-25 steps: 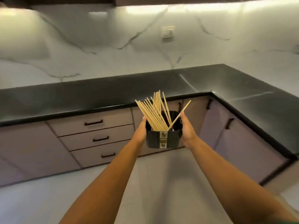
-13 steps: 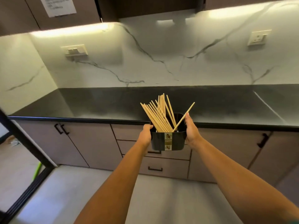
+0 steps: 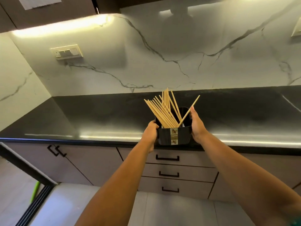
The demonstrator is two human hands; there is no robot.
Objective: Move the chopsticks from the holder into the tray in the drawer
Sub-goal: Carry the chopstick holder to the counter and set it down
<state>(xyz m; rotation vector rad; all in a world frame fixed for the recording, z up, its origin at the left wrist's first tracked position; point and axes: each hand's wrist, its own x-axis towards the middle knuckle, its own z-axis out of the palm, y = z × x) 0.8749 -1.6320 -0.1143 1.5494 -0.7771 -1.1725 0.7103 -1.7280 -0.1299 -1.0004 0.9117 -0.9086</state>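
Observation:
A black square holder (image 3: 174, 136) with a small label on its front is carried between both hands at the front edge of the black countertop (image 3: 97, 121). Several light wooden chopsticks (image 3: 162, 110) stand in it, fanned out to the left, with one leaning right. My left hand (image 3: 150, 135) grips the holder's left side, fingers curled round it. My right hand (image 3: 196, 126) is pressed flat against the right side, fingers straight. Three closed drawers (image 3: 179, 172) with black handles lie directly below. No tray is visible.
A marble backsplash carries a switch plate (image 3: 66, 52) at left and a socket (image 3: 296, 30) at the far right. Cabinet doors (image 3: 78, 162) flank the drawers. A dark door frame (image 3: 27, 170) and a green stick (image 3: 35, 191) stand at lower left.
The view has swung left along the counter and come closer. The holder, still between both hands, now sits over the counter's front edge above the drawer stack.

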